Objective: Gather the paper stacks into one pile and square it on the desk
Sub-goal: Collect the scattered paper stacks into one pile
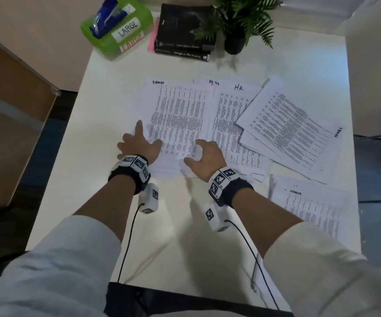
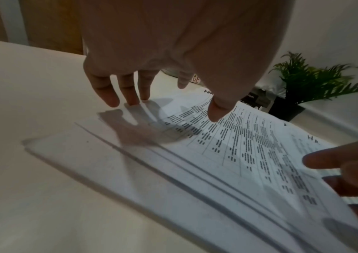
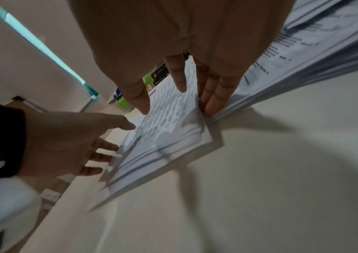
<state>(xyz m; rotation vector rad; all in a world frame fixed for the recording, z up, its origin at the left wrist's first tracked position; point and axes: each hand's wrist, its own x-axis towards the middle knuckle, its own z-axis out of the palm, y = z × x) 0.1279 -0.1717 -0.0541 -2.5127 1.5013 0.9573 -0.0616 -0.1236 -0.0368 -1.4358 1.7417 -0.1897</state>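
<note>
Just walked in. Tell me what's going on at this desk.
A person is gathering printed paper stacks on a white desk. Both hands are at the near end of the leftmost stack: the left hand spreads its fingers along its left edge, and the right hand pinches its near right corner. Three other stacks are still spread out to the right, so nothing is piled or squared yet.

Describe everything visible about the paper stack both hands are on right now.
The left paper stack is a loose pile of white sheets printed with dense columns of text, handwriting at its top edge. It lies flat on the white desk, sheets fanned unevenly at the near edge. Its right side meets the next stack. The left hand touches its left edge with spread fingers; the right hand pinches its near right corner.
</note>
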